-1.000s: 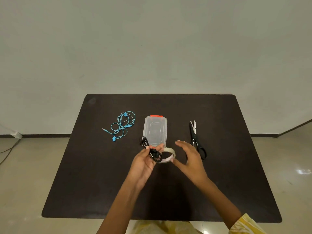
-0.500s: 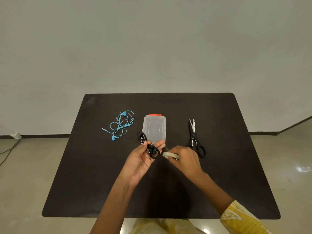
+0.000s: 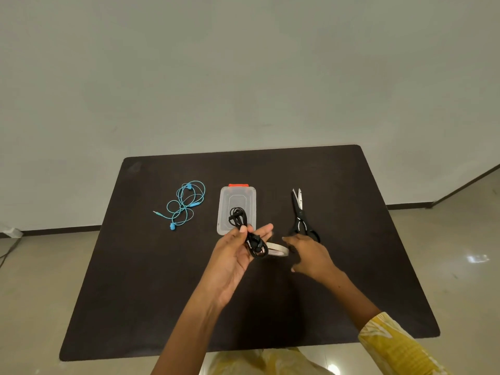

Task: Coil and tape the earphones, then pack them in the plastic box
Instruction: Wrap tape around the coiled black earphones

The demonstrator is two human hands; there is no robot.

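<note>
Head view looks down on a dark table (image 3: 151, 280). Near its centre the left hand (image 3: 235, 255) is raised palm-up, thumb and fingers pinching a coiled bundle of black earphones (image 3: 247, 234). The bundle's long axis runs from about 11 o'clock, where a loop of cord sticks out above the thumb and overlaps the view of the plastic box (image 3: 236, 209), down to about 5 o'clock, where the rest of the coil lies across the fingers.

At 3 o'clock from that hand, the right hand (image 3: 311, 255) hovers with its fingers loosely spread and gripping nothing, the fingertips just beside a roll of pale tape (image 3: 278, 250). The tape lies between the two hands; whether the fingertips touch it cannot be told. The hands are apart.

The clear plastic box sits at 12 o'clock from the left hand, its long axis running 12 to 6, with a red latch on its far end. Black-handled scissors (image 3: 300, 215) lie at 1 o'clock from the right hand, blades pointing to 12. A loose tangle of blue earphones (image 3: 184, 204) lies at 10 o'clock, well apart from both hands.
</note>
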